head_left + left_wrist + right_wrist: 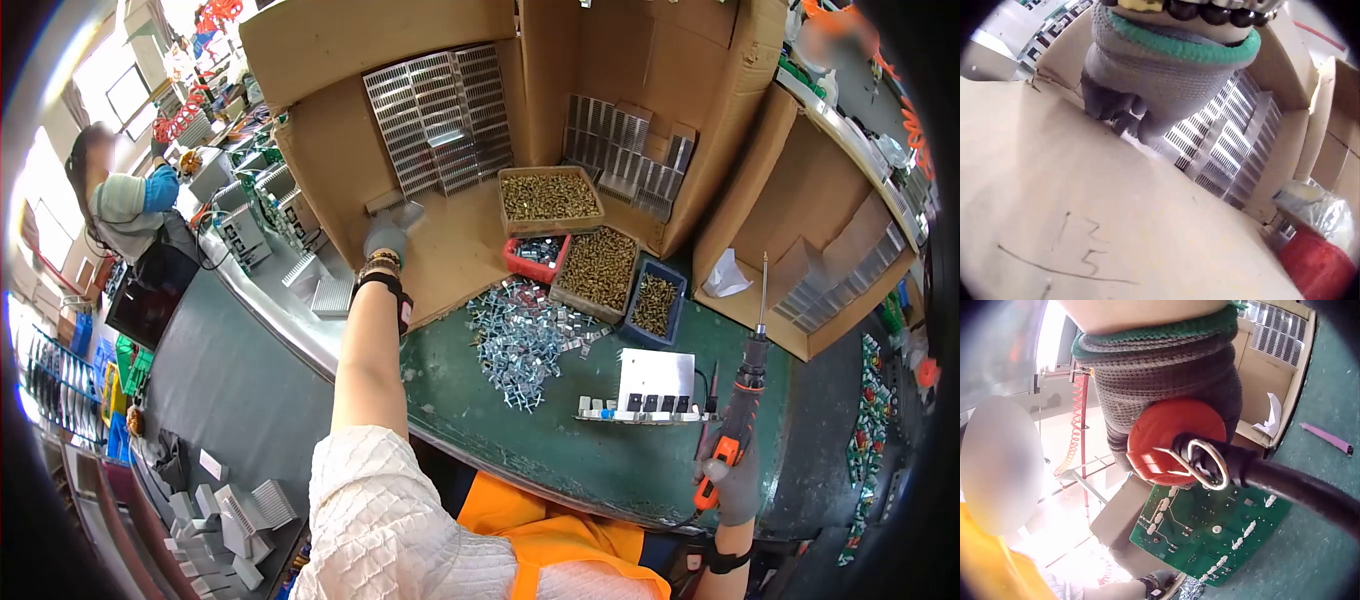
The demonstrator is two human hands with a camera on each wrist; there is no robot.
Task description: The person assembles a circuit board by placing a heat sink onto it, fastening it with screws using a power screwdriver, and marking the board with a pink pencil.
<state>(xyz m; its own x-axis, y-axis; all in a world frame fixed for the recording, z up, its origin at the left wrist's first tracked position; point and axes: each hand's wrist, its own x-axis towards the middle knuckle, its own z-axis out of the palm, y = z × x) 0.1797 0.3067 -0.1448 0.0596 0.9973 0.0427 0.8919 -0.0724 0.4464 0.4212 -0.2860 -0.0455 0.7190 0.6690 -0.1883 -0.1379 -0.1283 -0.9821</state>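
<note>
My gloved left hand [385,238] is reaching to the left side of a cardboard box and grips a silvery metal heat sink [408,214]. In the left wrist view the fingers of that hand [1160,78] curl downward, and their tips hide most of the piece. My gloved right hand [740,487] holds an orange and black electric screwdriver [742,405], its long bit pointing up and away. Left of the screwdriver lies a circuit board [640,416] with a pale metal plate [657,376] standing on it. The board's green underside [1210,528] shows in the right wrist view.
Slotted heat sinks [440,110] stand in rows inside the cardboard box [455,285]. Bins of brass-coloured screws [548,195], a red bin [537,270] and a blue bin [655,300] are nearby. Loose silvery clips [520,340] are heaped on the green table [480,420].
</note>
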